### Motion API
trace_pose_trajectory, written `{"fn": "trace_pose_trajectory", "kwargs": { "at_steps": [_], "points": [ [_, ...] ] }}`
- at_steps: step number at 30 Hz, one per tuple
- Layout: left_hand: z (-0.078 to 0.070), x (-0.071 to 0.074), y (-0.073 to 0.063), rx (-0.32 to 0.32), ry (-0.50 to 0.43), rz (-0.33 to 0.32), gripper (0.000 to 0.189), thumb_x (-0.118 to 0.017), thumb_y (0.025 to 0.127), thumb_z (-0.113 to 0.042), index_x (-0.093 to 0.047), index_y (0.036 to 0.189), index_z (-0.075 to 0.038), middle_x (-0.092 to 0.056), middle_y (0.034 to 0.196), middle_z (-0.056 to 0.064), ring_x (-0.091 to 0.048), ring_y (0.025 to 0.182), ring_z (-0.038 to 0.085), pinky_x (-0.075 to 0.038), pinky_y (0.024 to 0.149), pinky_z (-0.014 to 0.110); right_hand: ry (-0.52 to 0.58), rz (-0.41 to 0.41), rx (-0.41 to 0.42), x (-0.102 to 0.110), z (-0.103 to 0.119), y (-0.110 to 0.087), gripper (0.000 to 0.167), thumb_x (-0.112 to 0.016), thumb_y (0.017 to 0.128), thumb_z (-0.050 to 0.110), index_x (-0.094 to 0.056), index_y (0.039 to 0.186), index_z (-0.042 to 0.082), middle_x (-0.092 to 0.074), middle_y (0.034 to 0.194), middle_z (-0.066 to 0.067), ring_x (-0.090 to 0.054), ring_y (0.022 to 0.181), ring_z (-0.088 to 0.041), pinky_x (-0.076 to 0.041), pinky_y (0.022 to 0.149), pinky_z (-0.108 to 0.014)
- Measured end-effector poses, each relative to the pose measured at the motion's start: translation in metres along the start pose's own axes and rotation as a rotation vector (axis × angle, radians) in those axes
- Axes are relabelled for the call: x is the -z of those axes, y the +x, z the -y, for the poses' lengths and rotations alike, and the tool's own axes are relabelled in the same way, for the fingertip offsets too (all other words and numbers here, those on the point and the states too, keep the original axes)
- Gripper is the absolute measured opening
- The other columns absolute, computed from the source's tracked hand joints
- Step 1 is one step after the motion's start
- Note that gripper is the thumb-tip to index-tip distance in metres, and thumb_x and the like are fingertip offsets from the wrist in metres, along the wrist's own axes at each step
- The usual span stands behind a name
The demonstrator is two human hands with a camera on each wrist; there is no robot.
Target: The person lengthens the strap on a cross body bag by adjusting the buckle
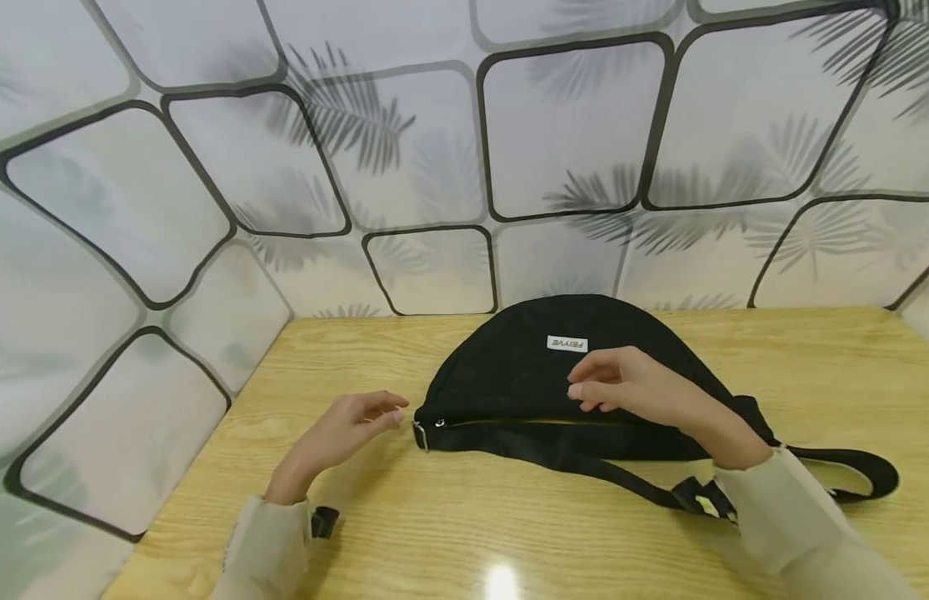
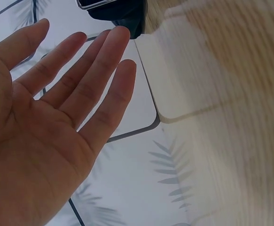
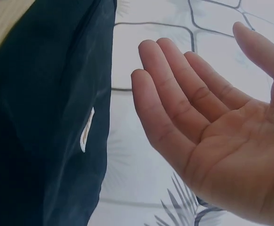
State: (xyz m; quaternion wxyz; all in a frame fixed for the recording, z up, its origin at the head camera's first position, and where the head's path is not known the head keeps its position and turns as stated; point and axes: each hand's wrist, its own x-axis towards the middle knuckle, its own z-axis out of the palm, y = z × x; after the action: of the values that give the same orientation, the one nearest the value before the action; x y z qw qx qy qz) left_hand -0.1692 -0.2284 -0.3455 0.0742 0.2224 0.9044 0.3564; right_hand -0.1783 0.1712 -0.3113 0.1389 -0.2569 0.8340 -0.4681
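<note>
A black half-moon waist bag [image 1: 494, 375] lies flat on the wooden table, its rounded side towards the wall. Its small white label [image 1: 567, 343] reads upside down. Over the front of the bag hovers my right hand [image 1: 644, 387], fingers relaxed and holding nothing; the right wrist view shows the palm apart from the black fabric [image 3: 47, 122]. My left hand [image 1: 347, 429] is just left of the bag's corner, near the metal strap ring [image 1: 421, 436]. Its fingers are loosely extended, with nothing held, as the left wrist view confirms.
A black strap [image 1: 614, 475] runs along the bag's near side to a buckle [image 1: 696, 496] by my right sleeve, and loops out right [image 1: 876, 475]. A small black piece [image 1: 324, 522] sits beside my left sleeve. Patterned walls [image 1: 569, 133] border the table [image 1: 449, 533] behind and left.
</note>
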Motion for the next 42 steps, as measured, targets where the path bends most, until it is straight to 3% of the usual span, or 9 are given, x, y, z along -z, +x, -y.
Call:
{"fn": "trace_pose_trajectory", "kwargs": {
  "at_steps": [10, 22, 32, 37, 42],
  "points": [
    [0.003, -0.003, -0.002, 0.032, -0.053, 0.031, 0.037, -0.055, 0.107, -0.023, -0.064, 0.129, 0.005, -0.073, 0.107, 0.01, -0.068, 0.103, 0.028, -0.053, 0.088, 0.048, 0.014, 0.077, -0.009, -0.022, 0.003, 0.018, 0.034, -0.064, 0.101, 0.018, -0.063, 0.121, -0.01, -0.07, 0.101, -0.01, -0.065, 0.09, -0.021, -0.055, 0.078, -0.038],
    [0.004, -0.007, -0.004, 0.05, -0.137, 0.044, 0.037, -0.058, 0.106, -0.02, -0.061, 0.129, 0.009, -0.072, 0.1, 0.009, -0.068, 0.094, 0.025, -0.053, 0.082, 0.04, 0.017, 0.153, 0.001, -0.04, 0.011, 0.033, 0.036, -0.062, 0.102, 0.02, -0.062, 0.121, -0.01, -0.069, 0.103, -0.006, -0.065, 0.091, -0.021, -0.055, 0.079, -0.036],
    [0.009, -0.011, -0.009, 0.061, -0.126, 0.045, 0.033, -0.065, 0.101, -0.014, -0.063, 0.126, 0.008, -0.071, 0.108, 0.014, -0.068, 0.097, 0.027, -0.054, 0.077, 0.034, 0.032, 0.196, -0.033, -0.055, 0.009, 0.045, 0.034, -0.063, 0.102, 0.021, -0.064, 0.121, -0.007, -0.068, 0.101, -0.006, -0.064, 0.089, -0.021, -0.055, 0.078, -0.036],
    [0.007, -0.012, -0.01, 0.063, -0.175, 0.06, 0.036, -0.065, 0.101, -0.014, -0.061, 0.128, 0.009, -0.07, 0.11, 0.016, -0.068, 0.097, 0.028, -0.055, 0.078, 0.036, 0.018, 0.217, -0.003, -0.062, 0.01, 0.05, 0.03, -0.063, 0.101, 0.02, -0.066, 0.116, -0.006, -0.068, 0.094, -0.006, -0.062, 0.083, -0.018, -0.053, 0.074, -0.032],
    [0.005, -0.014, -0.008, 0.034, -0.215, 0.07, 0.039, -0.064, 0.102, -0.013, -0.057, 0.132, 0.011, -0.068, 0.114, 0.02, -0.068, 0.1, 0.03, -0.056, 0.079, 0.038, 0.003, 0.226, 0.016, -0.064, 0.011, 0.054, 0.03, -0.063, 0.101, 0.018, -0.065, 0.117, -0.007, -0.069, 0.099, -0.006, -0.062, 0.082, -0.016, -0.053, 0.073, -0.03]
  ]
}}
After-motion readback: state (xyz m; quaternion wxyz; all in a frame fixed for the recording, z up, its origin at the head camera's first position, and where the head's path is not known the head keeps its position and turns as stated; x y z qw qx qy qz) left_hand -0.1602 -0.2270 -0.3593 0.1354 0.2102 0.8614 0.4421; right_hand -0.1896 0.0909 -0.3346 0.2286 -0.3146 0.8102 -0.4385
